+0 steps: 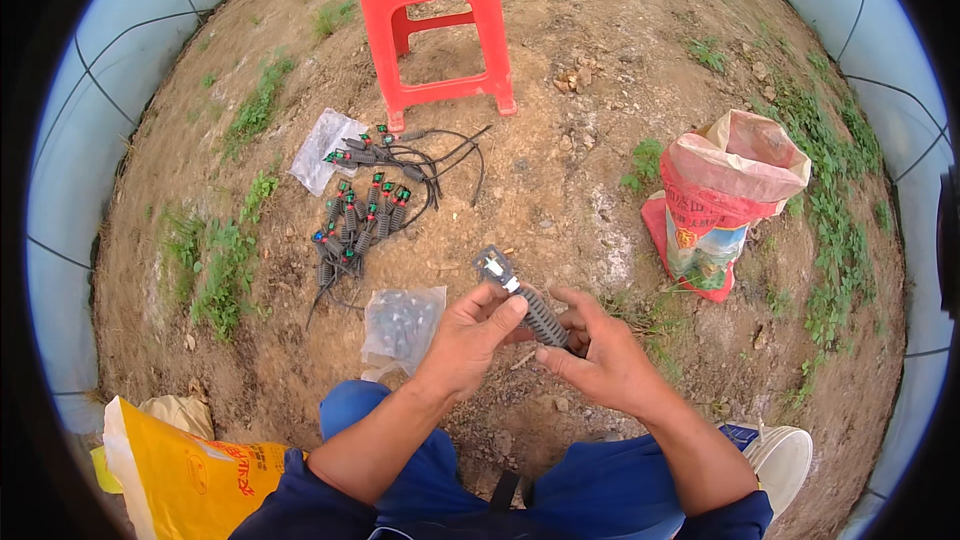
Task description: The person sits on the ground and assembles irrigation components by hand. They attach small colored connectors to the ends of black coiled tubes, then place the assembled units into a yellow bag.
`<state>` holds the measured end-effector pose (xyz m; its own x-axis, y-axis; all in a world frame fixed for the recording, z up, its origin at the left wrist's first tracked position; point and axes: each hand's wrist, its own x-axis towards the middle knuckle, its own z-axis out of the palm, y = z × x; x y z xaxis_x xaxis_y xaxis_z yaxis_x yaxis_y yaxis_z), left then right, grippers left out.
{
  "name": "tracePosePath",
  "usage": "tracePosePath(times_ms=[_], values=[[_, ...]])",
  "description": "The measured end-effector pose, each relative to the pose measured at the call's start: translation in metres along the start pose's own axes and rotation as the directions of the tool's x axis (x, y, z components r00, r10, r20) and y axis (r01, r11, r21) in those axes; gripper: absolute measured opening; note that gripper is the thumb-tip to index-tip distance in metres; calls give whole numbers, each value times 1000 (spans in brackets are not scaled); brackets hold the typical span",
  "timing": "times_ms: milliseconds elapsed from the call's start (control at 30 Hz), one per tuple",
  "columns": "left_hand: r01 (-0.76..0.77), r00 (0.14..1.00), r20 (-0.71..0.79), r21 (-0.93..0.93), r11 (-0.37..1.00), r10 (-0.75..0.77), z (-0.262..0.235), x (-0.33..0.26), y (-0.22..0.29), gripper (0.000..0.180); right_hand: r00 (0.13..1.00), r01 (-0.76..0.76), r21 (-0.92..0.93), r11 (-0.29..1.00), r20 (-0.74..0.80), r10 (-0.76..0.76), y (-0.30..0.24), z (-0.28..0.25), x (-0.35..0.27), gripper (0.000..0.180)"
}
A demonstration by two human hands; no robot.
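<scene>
Between my two hands is a hanging micro-sprinkler, its grey ribbed body (543, 318) slanting down to the right from a dark frame-shaped head with a white piece inside. My left hand (478, 325) pinches it just below the head. Around the lower end, the fingers of my right hand (598, 348) are closed. Beyond my left hand lies a loose pile of similar sprinklers (365, 220) with green, red and a few blue tips. Thin black tubes (440, 160) trail from some of them. A clear plastic bag of small dark parts (402, 325) rests beside my left wrist.
A red plastic stool (433, 90) with black pieces on top stands ahead on bare soil. An open woven sack (715, 200) is at right, a white bucket (782, 465) by my right knee. A yellow bag (195, 475) stands at lower left, and a clear bag (325, 150) near the pile.
</scene>
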<state>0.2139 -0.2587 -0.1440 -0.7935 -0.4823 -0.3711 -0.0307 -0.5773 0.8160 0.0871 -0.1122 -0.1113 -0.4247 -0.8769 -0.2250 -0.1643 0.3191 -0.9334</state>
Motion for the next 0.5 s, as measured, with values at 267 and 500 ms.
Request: tracePosePath(times_ms=[267,500], values=[[-91,975,-209,-54,994,78,-70,97,75,34,993,-102,59,993,59,99,34,-23,-4,31],[-92,890,-452,-45,995,62,-145,166,71,38,986,-163,-20,986,26,163,54,-26,-3,26]])
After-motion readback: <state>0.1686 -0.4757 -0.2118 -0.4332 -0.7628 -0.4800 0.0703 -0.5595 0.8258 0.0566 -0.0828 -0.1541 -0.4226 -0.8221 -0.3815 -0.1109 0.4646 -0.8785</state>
